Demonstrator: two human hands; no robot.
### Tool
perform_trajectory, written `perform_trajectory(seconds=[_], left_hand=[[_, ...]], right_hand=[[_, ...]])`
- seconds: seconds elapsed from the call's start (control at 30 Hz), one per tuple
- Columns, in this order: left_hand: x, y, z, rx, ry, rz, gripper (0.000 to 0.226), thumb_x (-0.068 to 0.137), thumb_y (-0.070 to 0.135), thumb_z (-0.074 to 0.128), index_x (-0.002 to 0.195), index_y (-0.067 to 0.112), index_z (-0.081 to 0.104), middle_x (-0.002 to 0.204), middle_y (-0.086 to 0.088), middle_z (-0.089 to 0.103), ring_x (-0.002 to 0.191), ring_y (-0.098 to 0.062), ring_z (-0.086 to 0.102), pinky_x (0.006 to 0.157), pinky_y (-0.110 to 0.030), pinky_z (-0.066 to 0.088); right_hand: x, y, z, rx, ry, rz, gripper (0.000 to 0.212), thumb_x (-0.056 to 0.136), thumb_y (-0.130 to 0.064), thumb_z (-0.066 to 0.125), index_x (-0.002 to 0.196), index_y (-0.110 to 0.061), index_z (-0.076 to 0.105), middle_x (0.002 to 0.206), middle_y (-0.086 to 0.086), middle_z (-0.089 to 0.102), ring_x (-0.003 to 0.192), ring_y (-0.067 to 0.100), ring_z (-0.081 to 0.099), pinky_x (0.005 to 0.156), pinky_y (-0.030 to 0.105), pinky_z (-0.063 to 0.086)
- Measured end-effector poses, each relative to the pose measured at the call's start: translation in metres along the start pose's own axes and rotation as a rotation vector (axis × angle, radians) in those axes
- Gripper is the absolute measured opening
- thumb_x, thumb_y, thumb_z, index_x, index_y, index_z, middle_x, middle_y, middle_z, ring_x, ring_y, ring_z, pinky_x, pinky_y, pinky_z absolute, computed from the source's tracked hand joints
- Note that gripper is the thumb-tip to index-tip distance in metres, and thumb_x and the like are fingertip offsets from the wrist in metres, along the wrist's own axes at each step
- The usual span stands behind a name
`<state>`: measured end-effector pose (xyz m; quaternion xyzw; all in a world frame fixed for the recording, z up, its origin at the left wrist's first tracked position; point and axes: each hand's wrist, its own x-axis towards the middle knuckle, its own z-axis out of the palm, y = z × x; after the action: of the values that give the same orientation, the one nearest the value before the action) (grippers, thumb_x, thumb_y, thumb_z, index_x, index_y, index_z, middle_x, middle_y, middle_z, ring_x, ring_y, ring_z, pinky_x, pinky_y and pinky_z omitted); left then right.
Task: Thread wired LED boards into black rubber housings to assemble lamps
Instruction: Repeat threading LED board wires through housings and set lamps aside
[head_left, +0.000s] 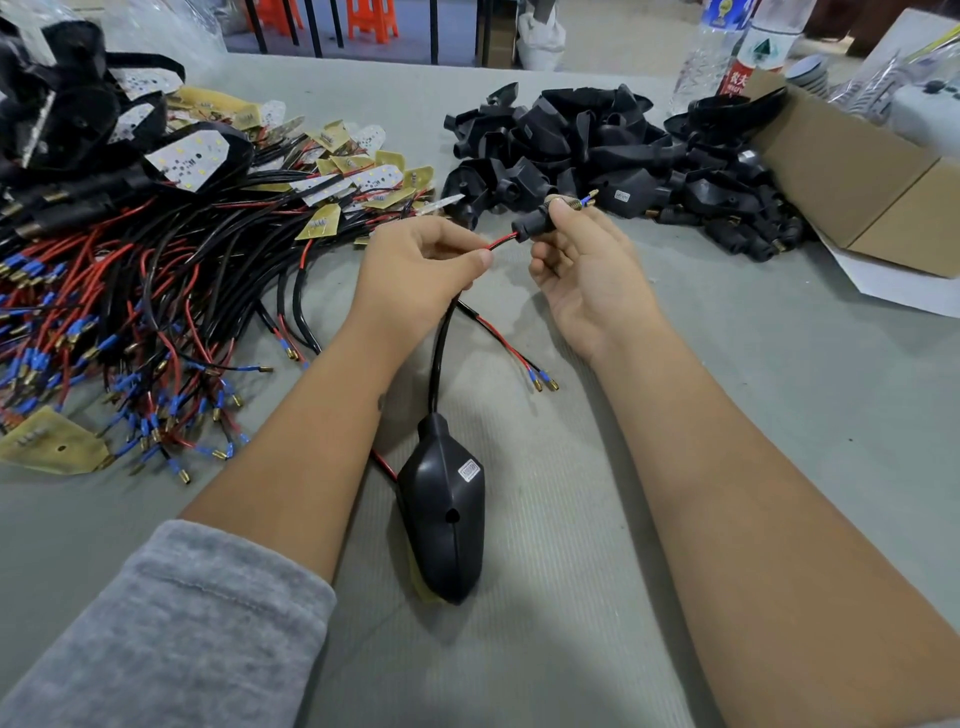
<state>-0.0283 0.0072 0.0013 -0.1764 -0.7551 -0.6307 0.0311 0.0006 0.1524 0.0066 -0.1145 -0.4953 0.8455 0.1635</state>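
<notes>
- While the left hand (415, 265) pinches a red wire (501, 242) between thumb and forefinger, the right hand (582, 260) grips a small black rubber housing (532, 221) in its fingertips, above the desk (727, 364).
- The red wire enters the near end of that housing; blue-sleeved terminals (589, 197) protrude from its far end, just past the right thumb.
- Right hand's remaining fingers (545, 270) are loosely curled below the housing, holding nothing.
- An assembled lamp (441, 514) lies on the desk between the forearms; a small white label sits on its black shell, text unreadable. Its black cable (439, 353) runs up into the left hand.
- Wired LED boards (156, 291) are heaped at left; empty black housings (613, 150) are piled at centre right, beside a cardboard box (857, 182).
- Two plastic bottles (748, 47) stand at the rear; one carries a red label with white Chinese characters, partly legible.
</notes>
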Motion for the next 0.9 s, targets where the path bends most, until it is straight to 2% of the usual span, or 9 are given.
perform_trajectory(seconds=[0.2,0.33,0.43,0.5,0.57,0.63,0.77,0.9], left_hand=[[0.001,-0.004,-0.001,0.015,0.004,0.036,0.012,0.083,0.005,0.073,0.081,0.016,0.070,0.073,0.000,0.067,0.060,-0.002,0.059,0.065,-0.015,0.050],[0.003,-0.006,0.000,-0.022,-0.006,0.016,0.013,0.086,0.008,0.071,0.087,0.019,0.064,0.076,-0.003,0.067,0.061,-0.003,0.060,0.068,-0.017,0.052],[0.004,-0.007,0.001,-0.013,-0.023,-0.014,0.010,0.089,0.012,0.067,0.093,0.021,0.064,0.086,-0.006,0.070,0.071,-0.007,0.064,0.074,-0.021,0.054],[0.005,-0.008,0.000,0.025,-0.026,-0.038,0.009,0.091,0.014,0.065,0.095,0.022,0.067,0.089,-0.001,0.071,0.077,-0.005,0.065,0.069,-0.017,0.052],[0.006,-0.008,-0.001,0.049,-0.045,-0.048,0.010,0.091,0.014,0.064,0.096,0.021,0.070,0.087,0.006,0.071,0.073,0.004,0.063,0.062,-0.011,0.047],[0.005,-0.008,0.000,0.086,-0.095,-0.049,0.014,0.091,0.014,0.063,0.103,0.015,0.072,0.084,0.008,0.071,0.069,0.008,0.062,0.063,-0.007,0.045],[0.002,-0.006,0.002,0.096,-0.172,-0.018,0.015,0.092,0.007,0.061,0.101,0.016,0.068,0.077,0.000,0.067,0.062,-0.005,0.060,0.070,-0.021,0.052],[0.001,-0.004,0.001,0.080,-0.115,0.015,0.025,0.095,0.008,0.055,0.092,0.030,0.065,0.084,0.001,0.060,0.052,-0.007,0.063,0.049,-0.021,0.049]], right_hand=[[-0.004,0.004,0.006,-0.255,-0.109,-0.068,0.007,0.097,-0.009,0.056,0.092,-0.013,0.060,0.077,0.006,0.057,0.060,0.014,0.052,0.059,0.023,0.045],[-0.005,0.003,0.005,-0.182,-0.150,-0.067,0.006,0.099,-0.009,0.053,0.099,-0.013,0.057,0.080,0.004,0.058,0.062,0.015,0.057,0.062,0.024,0.049],[-0.005,0.002,0.003,-0.106,-0.159,-0.055,0.011,0.101,-0.007,0.046,0.103,-0.015,0.054,0.084,0.006,0.061,0.064,0.015,0.062,0.065,0.025,0.052],[-0.004,0.000,0.001,-0.031,-0.148,-0.041,0.014,0.103,-0.006,0.041,0.106,-0.015,0.052,0.092,0.012,0.064,0.063,0.015,0.064,0.068,0.026,0.054],[-0.003,-0.002,-0.001,0.041,-0.128,-0.035,0.016,0.104,-0.005,0.037,0.109,-0.014,0.050,0.096,0.016,0.065,0.063,0.017,0.064,0.068,0.027,0.055],[-0.001,-0.002,-0.002,0.077,-0.108,-0.042,0.019,0.104,-0.005,0.036,0.113,-0.015,0.049,0.096,0.018,0.066,0.063,0.017,0.063,0.066,0.027,0.055],[0.000,-0.002,-0.004,0.063,-0.088,-0.059,0.025,0.104,-0.007,0.039,0.120,-0.022,0.048,0.103,0.022,0.060,0.061,0.016,0.063,0.064,0.026,0.054],[0.001,0.000,-0.004,0.017,-0.065,-0.065,0.026,0.102,-0.009,0.045,0.123,-0.024,0.048,0.083,0.011,0.064,0.059,0.015,0.062,0.063,0.026,0.053]])
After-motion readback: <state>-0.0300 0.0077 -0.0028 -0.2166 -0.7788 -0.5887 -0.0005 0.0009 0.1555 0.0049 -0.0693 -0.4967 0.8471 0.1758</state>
